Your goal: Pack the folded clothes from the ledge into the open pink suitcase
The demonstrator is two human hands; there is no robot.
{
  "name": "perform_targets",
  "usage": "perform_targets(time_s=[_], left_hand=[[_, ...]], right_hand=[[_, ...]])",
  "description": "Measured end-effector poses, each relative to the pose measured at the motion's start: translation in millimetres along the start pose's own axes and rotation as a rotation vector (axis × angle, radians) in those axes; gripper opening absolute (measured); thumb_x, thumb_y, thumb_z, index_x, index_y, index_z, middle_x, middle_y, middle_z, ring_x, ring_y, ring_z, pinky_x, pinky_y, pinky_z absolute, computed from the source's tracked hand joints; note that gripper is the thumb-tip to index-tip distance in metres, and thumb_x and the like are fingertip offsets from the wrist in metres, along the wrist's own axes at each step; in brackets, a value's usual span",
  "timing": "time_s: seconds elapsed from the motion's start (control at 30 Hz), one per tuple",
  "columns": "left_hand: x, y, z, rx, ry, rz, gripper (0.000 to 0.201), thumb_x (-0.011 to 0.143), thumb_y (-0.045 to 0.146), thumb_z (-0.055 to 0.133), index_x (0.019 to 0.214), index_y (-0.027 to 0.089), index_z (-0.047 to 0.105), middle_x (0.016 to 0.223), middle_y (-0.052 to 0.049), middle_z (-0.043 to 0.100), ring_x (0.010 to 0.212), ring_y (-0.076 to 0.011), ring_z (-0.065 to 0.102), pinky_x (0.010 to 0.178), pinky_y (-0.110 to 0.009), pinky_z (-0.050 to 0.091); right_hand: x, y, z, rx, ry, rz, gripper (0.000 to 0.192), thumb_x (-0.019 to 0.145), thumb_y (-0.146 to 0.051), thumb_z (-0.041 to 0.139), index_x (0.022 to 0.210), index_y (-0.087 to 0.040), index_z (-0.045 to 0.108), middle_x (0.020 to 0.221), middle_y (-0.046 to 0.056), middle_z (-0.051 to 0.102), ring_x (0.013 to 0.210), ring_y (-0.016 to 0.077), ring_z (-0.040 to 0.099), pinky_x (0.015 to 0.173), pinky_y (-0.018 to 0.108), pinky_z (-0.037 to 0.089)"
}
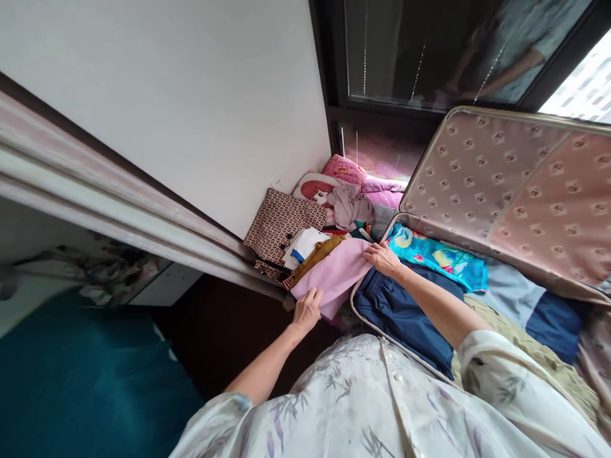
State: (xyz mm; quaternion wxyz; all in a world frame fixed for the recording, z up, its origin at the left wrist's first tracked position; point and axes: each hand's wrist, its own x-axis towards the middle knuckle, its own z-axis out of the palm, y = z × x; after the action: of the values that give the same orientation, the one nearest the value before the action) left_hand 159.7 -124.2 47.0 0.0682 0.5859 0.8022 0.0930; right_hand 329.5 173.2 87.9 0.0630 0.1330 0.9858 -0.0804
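Note:
A pink garment [337,270] is stretched between my two hands, over a pile of clothes. My left hand [307,310] is closed on its near left edge. At the far right end, my right hand [383,257] pinches the cloth beside the suitcase rim. Under and behind the garment lie a mustard-brown cloth [317,257] and a white cloth [305,245]. To the right, the open suitcase [501,240] holds dark navy trousers [396,305], a bright blue floral cloth [436,257], grey cloth [510,286] and khaki cloth [506,327].
A brown patterned cushion [286,219], a pillow with a cartoon figure [305,181] and a red-pink cushion [344,169] lean by the white wall panel [191,95]. The suitcase lid [515,184] stands up against the window. Teal bedding [86,375] lies at lower left.

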Motion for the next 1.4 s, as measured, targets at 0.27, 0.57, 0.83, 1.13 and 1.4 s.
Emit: perform_targets(time_s=[0.27, 0.57, 0.83, 1.13, 1.4], left_hand=[[65.6, -29.8, -140.8, -0.188, 0.186, -0.058, 0.037, 0.082, 0.006, 0.054, 0.107, 0.013, 0.079, 0.093, -0.007, 0.063, 0.087, -0.0200, 0.065, 0.082, -0.029, 0.054], [126.7, 57.8, -278.5, -0.230, 0.185, 0.280, 0.026, 0.077, 0.011, 0.054, 0.088, 0.012, 0.078, 0.081, -0.003, 0.069, 0.076, -0.0150, 0.063, 0.070, -0.023, 0.045], [176.0, 176.7, -288.7, -0.372, 0.022, 0.526, 0.023, 0.081, 0.027, 0.060, 0.084, 0.013, 0.078, 0.069, 0.001, 0.065, 0.066, -0.0126, 0.058, 0.062, -0.021, 0.040], [207.6, 320.4, -208.5, -0.530, -0.567, 0.741, 0.026, 0.074, 0.036, 0.066, 0.078, 0.013, 0.075, 0.064, 0.004, 0.054, 0.061, -0.0102, 0.048, 0.056, -0.019, 0.036], [250.3, 428.0, -44.8, -0.288, -0.527, 0.665, 0.011, 0.072, 0.021, 0.067, 0.071, 0.012, 0.073, 0.054, 0.005, 0.042, 0.055, -0.0110, 0.042, 0.058, -0.024, 0.034]], right_hand=[[12.3, 11.8, -119.9, 0.060, 0.075, 0.007, 0.040, 0.085, -0.011, 0.049, 0.119, -0.014, 0.068, 0.108, 0.015, 0.074, 0.104, 0.0266, 0.061, 0.088, 0.036, 0.038], [-111.4, 35.6, -267.9, -0.012, 0.142, 0.241, 0.029, 0.089, -0.014, 0.050, 0.112, -0.017, 0.069, 0.087, 0.007, 0.071, 0.069, 0.0142, 0.055, 0.063, 0.027, 0.030], [-283.2, 70.7, -287.7, 0.045, 0.148, 0.458, 0.017, 0.093, -0.019, 0.054, 0.101, -0.016, 0.068, 0.074, 0.001, 0.064, 0.062, 0.0090, 0.051, 0.064, 0.026, 0.033], [-458.7, 123.1, -213.4, 0.383, -0.054, 0.697, 0.033, 0.096, -0.042, 0.057, 0.106, -0.017, 0.076, 0.090, 0.002, 0.073, 0.080, 0.0140, 0.066, 0.072, 0.025, 0.048], [-486.9, 166.0, -98.9, 0.493, -0.068, 0.843, 0.012, 0.080, -0.024, 0.063, 0.082, -0.016, 0.073, 0.071, -0.001, 0.069, 0.068, 0.0145, 0.062, 0.063, 0.022, 0.041]])
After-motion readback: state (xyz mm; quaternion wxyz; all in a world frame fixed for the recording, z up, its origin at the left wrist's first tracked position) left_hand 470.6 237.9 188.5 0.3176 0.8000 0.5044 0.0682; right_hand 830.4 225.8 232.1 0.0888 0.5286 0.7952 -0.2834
